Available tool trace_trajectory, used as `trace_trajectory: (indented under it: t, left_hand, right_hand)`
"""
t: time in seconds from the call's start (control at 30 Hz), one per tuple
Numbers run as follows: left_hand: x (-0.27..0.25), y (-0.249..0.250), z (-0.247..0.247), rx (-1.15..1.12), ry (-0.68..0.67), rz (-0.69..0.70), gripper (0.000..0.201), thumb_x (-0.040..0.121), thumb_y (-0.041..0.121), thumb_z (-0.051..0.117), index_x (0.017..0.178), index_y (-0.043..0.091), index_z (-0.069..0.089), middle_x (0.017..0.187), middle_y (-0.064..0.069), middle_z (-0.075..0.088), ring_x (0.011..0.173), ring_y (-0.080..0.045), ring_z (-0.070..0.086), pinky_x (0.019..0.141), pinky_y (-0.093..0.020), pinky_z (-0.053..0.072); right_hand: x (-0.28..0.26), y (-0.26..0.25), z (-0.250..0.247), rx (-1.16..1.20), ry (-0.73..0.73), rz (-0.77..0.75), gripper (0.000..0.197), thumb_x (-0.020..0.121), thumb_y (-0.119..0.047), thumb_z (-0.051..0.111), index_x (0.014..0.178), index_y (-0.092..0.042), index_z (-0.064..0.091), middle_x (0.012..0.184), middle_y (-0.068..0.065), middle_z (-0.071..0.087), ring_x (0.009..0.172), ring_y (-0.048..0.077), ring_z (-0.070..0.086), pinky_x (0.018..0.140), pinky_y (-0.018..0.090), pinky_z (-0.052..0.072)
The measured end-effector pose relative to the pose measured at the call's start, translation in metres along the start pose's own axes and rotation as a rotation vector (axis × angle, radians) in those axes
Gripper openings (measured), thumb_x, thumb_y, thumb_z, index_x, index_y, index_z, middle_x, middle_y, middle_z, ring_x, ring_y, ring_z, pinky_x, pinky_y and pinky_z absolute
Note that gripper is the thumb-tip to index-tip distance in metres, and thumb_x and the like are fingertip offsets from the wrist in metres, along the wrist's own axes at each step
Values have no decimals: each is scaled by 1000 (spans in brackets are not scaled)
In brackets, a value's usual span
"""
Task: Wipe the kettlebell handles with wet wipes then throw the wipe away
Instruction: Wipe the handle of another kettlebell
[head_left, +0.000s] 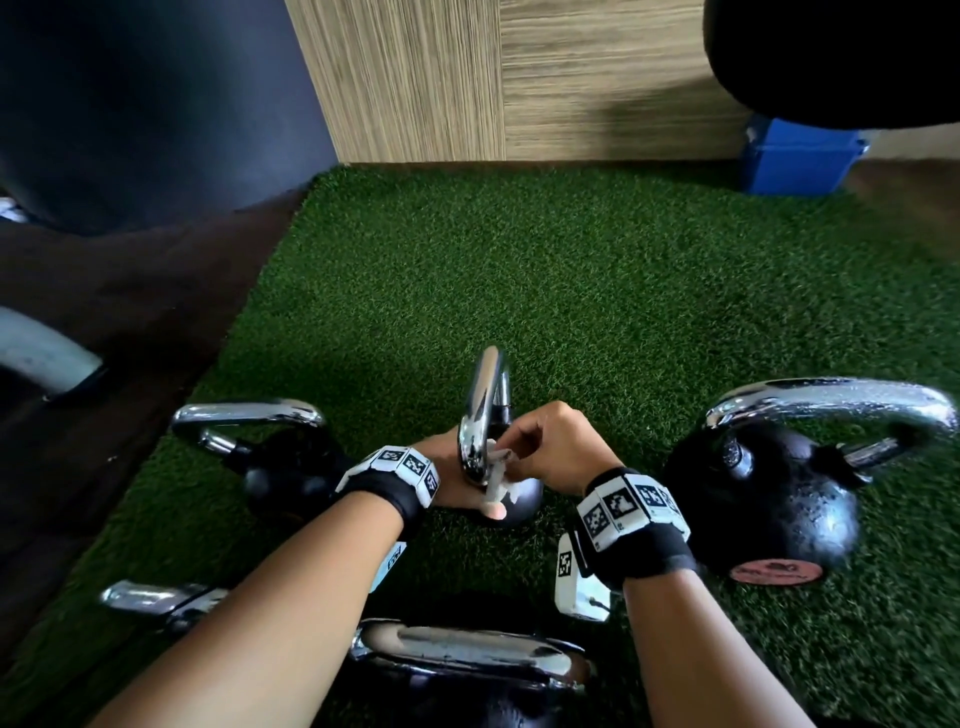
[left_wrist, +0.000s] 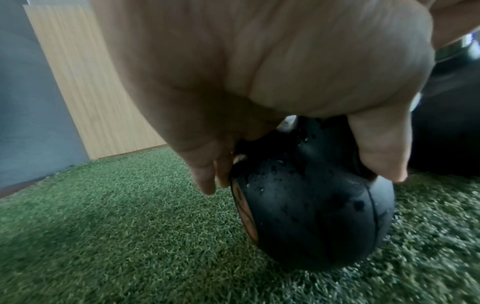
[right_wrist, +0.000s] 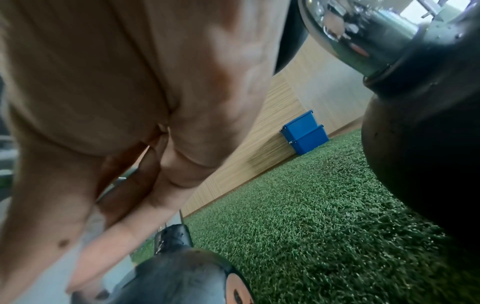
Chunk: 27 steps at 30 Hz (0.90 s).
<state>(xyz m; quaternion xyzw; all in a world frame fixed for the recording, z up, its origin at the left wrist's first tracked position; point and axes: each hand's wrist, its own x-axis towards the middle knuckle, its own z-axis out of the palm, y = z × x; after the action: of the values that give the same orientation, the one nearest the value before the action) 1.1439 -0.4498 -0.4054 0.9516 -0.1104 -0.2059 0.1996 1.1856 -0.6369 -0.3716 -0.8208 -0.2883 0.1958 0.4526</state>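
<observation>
A small black kettlebell (head_left: 522, 506) with a chrome handle (head_left: 485, 410) stands tilted on the green turf in the middle of the head view. My left hand (head_left: 449, 462) grips its ball from the left, the thumb lying across the front. In the left wrist view the fingers (left_wrist: 207, 181) and thumb (left_wrist: 384, 160) wrap the wet black ball (left_wrist: 311, 195). My right hand (head_left: 550, 447) pinches a crumpled white wet wipe (head_left: 498, 470) against the lower end of the handle. The far fingertips of the left hand are hidden behind the handle.
Other chrome-handled kettlebells stand close by: one on the left (head_left: 270, 452), a large wet one on the right (head_left: 769, 499), one right below my arms (head_left: 467, 660). A blue bin (head_left: 800, 161) stands by the wooden wall at the far right, beyond open turf (head_left: 519, 286).
</observation>
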Motion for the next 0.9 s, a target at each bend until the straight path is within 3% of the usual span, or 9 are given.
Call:
trace_trajectory:
  t: [0.1, 0.2, 0.3, 0.47, 0.6, 0.7, 0.77, 0.83, 0.9]
  left_hand:
    - [-4, 1, 3, -37, -3, -16, 49, 77, 36, 84, 119, 35, 58, 116, -1, 58, 105, -18, 57, 98, -35, 52]
    - [-6, 1, 6, 47, 1, -61, 61, 78, 43, 84, 130, 26, 57, 130, -7, 58, 117, -23, 59, 101, -31, 49]
    - [-10, -3, 11, -10, 37, -132, 78, 74, 45, 87, 139, 19, 52, 133, -7, 56, 120, -24, 59, 103, -34, 49]
    - [-12, -5, 20, -94, 59, -222, 86, 68, 45, 91, 137, 12, 52, 130, -8, 61, 118, -28, 63, 101, -41, 52]
    - [-9, -4, 22, -3, 43, -251, 87, 68, 54, 86, 138, 18, 51, 132, -4, 57, 120, -26, 61, 104, -35, 50]
    - [-9, -16, 30, -49, 93, -294, 97, 63, 58, 87, 140, 14, 48, 98, 10, 58, 117, -24, 63, 89, -22, 44]
    - [-7, -17, 31, -11, 80, -270, 90, 63, 60, 86, 135, 21, 51, 91, 14, 50, 116, -24, 63, 91, -25, 47]
    - [-2, -11, 27, 81, 35, -214, 63, 69, 60, 82, 117, 34, 51, 114, 7, 56, 118, -26, 62, 100, -31, 50]
    - [1, -5, 23, 121, 28, -128, 63, 70, 55, 80, 119, 32, 46, 141, -2, 49, 128, -24, 56, 107, -34, 48]
  right_hand:
    - [0, 2, -1, -77, -73, -28, 27, 76, -7, 83, 100, -20, 81, 85, -8, 75, 68, -5, 60, 66, 7, 47]
    - [0, 3, 4, -132, -165, -43, 32, 79, 0, 77, 106, -16, 78, 92, -7, 73, 74, -2, 63, 71, 9, 50]
    - [0, 3, 4, 7, -215, -28, 33, 79, 9, 73, 107, -8, 78, 103, 10, 77, 86, 19, 69, 89, 37, 55]
    - [7, 3, 2, 73, -334, -58, 30, 80, 9, 73, 108, -1, 76, 105, 17, 76, 95, 24, 70, 98, 46, 53]
    - [14, 4, -1, 25, -377, -54, 30, 80, 4, 75, 101, -16, 80, 101, 4, 78, 98, 20, 72, 94, 36, 55]
    - [12, 9, -2, 169, -447, -33, 36, 82, 4, 73, 90, -30, 79, 90, -12, 78, 87, 0, 70, 80, 14, 52]
    - [12, 15, 0, 238, -449, -31, 29, 85, -2, 74, 89, -30, 79, 92, -8, 78, 91, 5, 72, 83, 17, 53]
    - [14, 22, 5, 310, -394, -32, 16, 87, -8, 73, 94, -21, 79, 101, 5, 77, 98, 24, 72, 92, 32, 55]
    - [17, 30, 12, 491, -301, 17, 13, 88, -2, 71, 93, -11, 78, 98, 15, 74, 90, 33, 69, 92, 43, 52]
